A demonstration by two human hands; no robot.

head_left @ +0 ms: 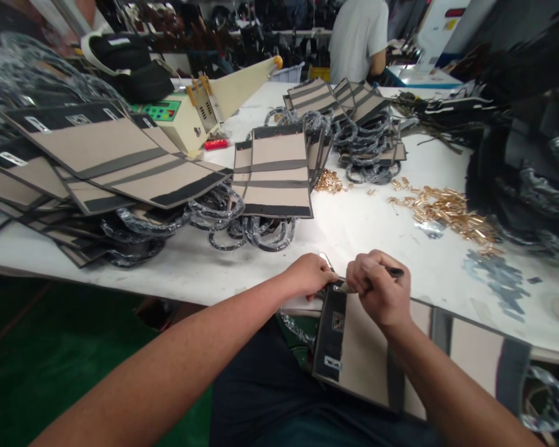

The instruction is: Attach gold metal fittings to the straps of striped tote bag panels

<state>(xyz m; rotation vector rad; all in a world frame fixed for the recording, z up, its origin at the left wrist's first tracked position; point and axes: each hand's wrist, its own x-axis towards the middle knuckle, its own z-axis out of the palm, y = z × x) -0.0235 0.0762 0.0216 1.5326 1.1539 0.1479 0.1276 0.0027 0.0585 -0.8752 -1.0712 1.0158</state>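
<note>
A beige and dark-grey bag panel (363, 335) rests across my lap at the table's edge, with metal plates set in its black end strip. My left hand (311, 276) is closed on the panel's far left corner. A slim shiny piece (326, 261) pokes out beside its fingers. My right hand (382, 285) makes a fist around a dark-handled tool (395, 272), whose kind I cannot make out. The tool's lower end meets the panel near a small metal plate (337, 288), close to the left fingertips. Plastic-wrapped handles (545, 397) hang from the panel.
Stacked panels (121, 155) with wrapped handles cover the table's left; more piles (279, 167) stand mid-table. Gold-coloured metal parts (447, 211) and grey plates (498, 282) lie scattered right. Behind are a cream machine (186, 118) and a person in a grey shirt (358, 37).
</note>
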